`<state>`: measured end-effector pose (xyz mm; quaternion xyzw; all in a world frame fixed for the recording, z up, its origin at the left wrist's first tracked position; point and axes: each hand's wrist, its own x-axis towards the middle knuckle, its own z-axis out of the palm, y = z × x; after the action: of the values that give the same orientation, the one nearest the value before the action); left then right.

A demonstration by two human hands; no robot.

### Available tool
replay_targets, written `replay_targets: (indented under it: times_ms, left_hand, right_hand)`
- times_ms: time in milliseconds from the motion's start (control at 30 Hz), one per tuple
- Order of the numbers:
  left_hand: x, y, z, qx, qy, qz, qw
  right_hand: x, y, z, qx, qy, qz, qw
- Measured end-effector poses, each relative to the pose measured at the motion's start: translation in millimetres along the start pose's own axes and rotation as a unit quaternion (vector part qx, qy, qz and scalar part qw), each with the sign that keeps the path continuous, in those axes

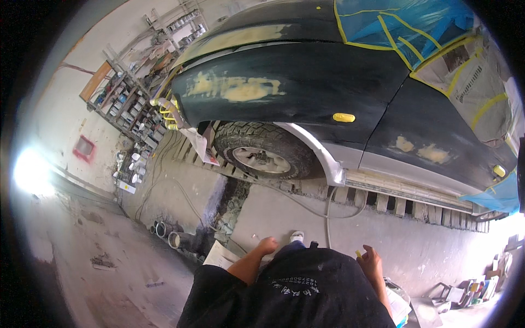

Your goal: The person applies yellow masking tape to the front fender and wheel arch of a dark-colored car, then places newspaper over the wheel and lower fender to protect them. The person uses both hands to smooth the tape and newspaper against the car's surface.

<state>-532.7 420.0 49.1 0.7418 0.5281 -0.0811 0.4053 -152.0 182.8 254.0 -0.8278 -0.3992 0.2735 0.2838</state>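
Observation:
In front of me stands a dark car with its paint sanded dull; its front fender [317,76] carries a cream filler patch [249,90]. My left hand [267,246] is held low before my body, its fingers curled closed; what they hold, if anything, is hidden. On the other side, my right hand [372,261] pinches a small yellow piece [358,253], too small to tell its kind. Both hands are apart from the car. A yellow-covered side marker [344,117] sits on the fender. Smaller filler spots [433,153] show on the door.
Blue masking film [404,24] and yellow tape cover the windshield. The front wheel [262,156] rests over slatted floor grating. A hose [328,218] runs across the concrete near my foot. Pipes [178,239] lie by a floor trench at left. Shelves of cans [123,104] line the wall.

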Motion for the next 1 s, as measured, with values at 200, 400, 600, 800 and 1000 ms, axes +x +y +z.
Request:
replay_targets:
  times_ms: [200,400,600,800,1000]
  left_hand:
    - [-10.3,-0.8,-10.6,0.025,-0.041,-0.043,0.998]
    - [-20.4,-29.8,-25.5,0.003,-0.039,-0.054,0.998]
    - [1.2,-96.5,-38.2,-0.092,0.005,-0.098,0.991]
    - [46.5,-172.6,-88.4,0.084,0.019,0.075,0.993]
    - [99.3,-216.1,-179.0,-0.259,0.114,-0.197,0.939]
  right_hand:
    - [7.1,1.3,8.7,0.004,-0.014,-0.011,1.0]
    - [26.7,-11.8,32.1,0.031,-0.058,-0.001,0.998]
    - [56.0,-67.4,55.3,-0.008,-0.086,0.011,0.996]
    - [104.0,-126.7,113.2,0.02,-0.115,0.035,0.993]
    - [160.1,-204.7,180.9,-0.065,-0.155,-0.042,0.985]
